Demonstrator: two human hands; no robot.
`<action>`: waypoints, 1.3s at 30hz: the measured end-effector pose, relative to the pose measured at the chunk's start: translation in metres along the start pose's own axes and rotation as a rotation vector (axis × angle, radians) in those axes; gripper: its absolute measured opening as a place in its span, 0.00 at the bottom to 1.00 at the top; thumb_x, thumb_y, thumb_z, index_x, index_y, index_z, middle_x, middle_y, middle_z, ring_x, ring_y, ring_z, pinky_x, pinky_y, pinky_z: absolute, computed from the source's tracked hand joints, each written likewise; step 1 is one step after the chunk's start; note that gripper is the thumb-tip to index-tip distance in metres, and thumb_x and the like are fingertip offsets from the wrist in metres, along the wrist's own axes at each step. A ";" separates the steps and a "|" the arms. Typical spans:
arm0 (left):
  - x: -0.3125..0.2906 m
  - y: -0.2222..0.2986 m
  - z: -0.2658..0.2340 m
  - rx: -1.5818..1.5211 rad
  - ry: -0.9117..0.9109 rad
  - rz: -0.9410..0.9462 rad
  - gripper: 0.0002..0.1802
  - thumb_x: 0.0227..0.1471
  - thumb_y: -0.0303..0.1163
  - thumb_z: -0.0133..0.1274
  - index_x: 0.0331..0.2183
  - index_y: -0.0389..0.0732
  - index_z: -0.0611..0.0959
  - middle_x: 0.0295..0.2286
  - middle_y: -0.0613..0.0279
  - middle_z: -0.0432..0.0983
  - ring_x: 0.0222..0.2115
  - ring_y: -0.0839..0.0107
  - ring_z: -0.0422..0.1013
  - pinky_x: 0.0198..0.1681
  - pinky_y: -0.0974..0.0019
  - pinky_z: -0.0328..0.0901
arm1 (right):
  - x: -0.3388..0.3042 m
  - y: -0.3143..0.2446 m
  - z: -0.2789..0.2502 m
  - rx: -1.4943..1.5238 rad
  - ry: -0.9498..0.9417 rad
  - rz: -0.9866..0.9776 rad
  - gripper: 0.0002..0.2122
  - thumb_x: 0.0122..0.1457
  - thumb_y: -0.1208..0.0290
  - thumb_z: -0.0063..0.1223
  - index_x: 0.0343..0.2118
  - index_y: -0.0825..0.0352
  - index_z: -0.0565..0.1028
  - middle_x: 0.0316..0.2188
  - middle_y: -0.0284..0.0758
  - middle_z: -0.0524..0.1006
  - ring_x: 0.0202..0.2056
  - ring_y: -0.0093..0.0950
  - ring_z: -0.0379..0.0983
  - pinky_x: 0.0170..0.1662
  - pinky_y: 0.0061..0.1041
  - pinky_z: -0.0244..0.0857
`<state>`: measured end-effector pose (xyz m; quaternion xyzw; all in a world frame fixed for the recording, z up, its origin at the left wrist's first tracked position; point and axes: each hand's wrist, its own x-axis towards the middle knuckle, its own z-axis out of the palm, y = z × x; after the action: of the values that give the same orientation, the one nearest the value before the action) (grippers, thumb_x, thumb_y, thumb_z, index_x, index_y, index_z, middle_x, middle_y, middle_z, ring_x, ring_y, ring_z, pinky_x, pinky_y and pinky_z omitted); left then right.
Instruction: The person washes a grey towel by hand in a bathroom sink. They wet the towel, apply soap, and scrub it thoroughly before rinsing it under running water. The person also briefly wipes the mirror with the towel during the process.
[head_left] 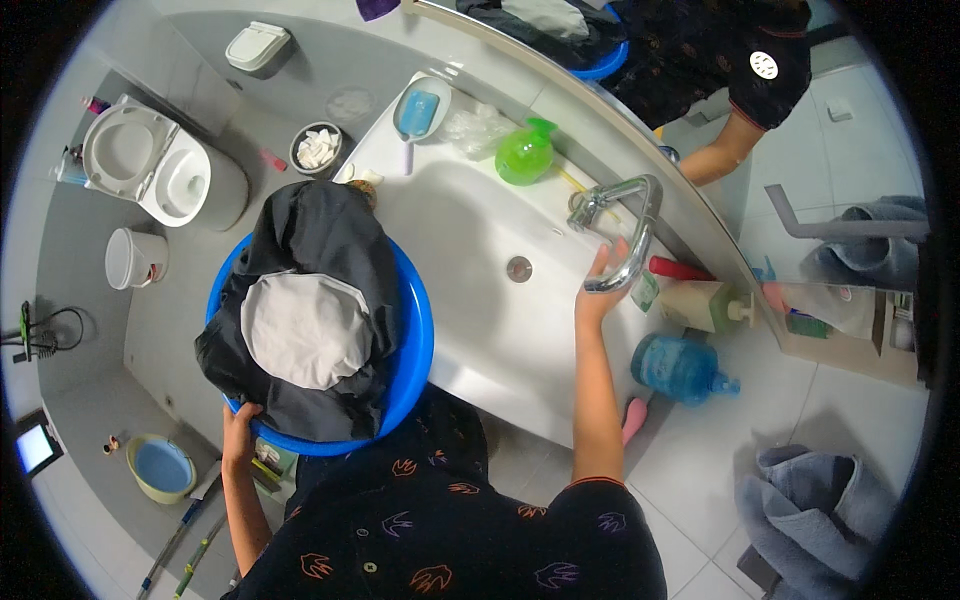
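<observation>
While the dark garments heaped in the blue basin cover most of its inside, only the rim shows, and a pale grey cloth lies on top of the heap. The basin sits on the left edge of the white sink, at about nine o'clock from the drain. The left hand grips the basin's near rim, fingers curled under it and partly hidden. The right hand is closed around the spout of the chrome faucet; its palm cannot be seen. At twelve o'clock from the drain stands a round green bottle. At three to four o'clock stand a beige pump bottle and a blue jug-shaped bottle, their labels too small to make out. A mirror cuts off the scene at the upper right.
</observation>
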<state>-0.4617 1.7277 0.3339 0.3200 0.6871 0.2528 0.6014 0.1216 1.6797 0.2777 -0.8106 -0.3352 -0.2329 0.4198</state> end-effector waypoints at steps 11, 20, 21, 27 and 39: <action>-0.009 0.010 0.010 0.014 0.105 -0.087 0.21 0.38 0.26 0.50 0.39 0.39 0.67 0.27 0.65 0.66 0.26 0.73 0.65 0.29 0.70 0.64 | -0.138 0.069 0.073 -0.042 -0.803 0.307 0.09 0.46 0.74 0.58 0.33 0.65 0.75 0.32 0.37 0.74 0.33 0.34 0.70 0.38 0.30 0.64; -0.008 0.000 0.003 0.007 0.104 -0.067 0.17 0.40 0.25 0.49 0.37 0.39 0.69 0.28 0.65 0.66 0.27 0.73 0.65 0.31 0.69 0.63 | -0.158 0.038 0.088 -0.242 -0.611 0.264 0.05 0.47 0.77 0.57 0.28 0.68 0.74 0.31 0.37 0.71 0.35 0.35 0.68 0.39 0.31 0.63; -0.007 0.000 0.003 0.010 0.108 -0.077 0.17 0.40 0.25 0.50 0.37 0.39 0.69 0.28 0.65 0.66 0.27 0.73 0.65 0.31 0.69 0.63 | -0.163 0.046 0.091 -0.211 -0.604 0.301 0.05 0.47 0.77 0.57 0.28 0.67 0.74 0.31 0.37 0.71 0.35 0.35 0.68 0.39 0.31 0.63; -0.005 0.000 0.000 0.054 0.109 -0.099 0.17 0.40 0.26 0.50 0.37 0.38 0.68 0.28 0.64 0.66 0.28 0.72 0.65 0.32 0.68 0.63 | -0.157 0.045 0.089 -0.262 -0.655 0.267 0.05 0.47 0.75 0.57 0.28 0.66 0.74 0.31 0.35 0.71 0.36 0.34 0.68 0.39 0.31 0.63; -0.006 0.014 0.008 0.030 0.093 -0.109 0.18 0.40 0.25 0.50 0.38 0.39 0.68 0.27 0.65 0.66 0.26 0.73 0.65 0.30 0.70 0.64 | -0.160 0.049 0.090 -0.332 -0.695 0.154 0.07 0.48 0.68 0.57 0.29 0.63 0.76 0.35 0.34 0.71 0.39 0.34 0.68 0.41 0.32 0.65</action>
<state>-0.4518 1.7323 0.3472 0.2787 0.7346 0.2239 0.5767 0.0597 1.6785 0.0981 -0.9208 -0.3535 0.0367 0.1609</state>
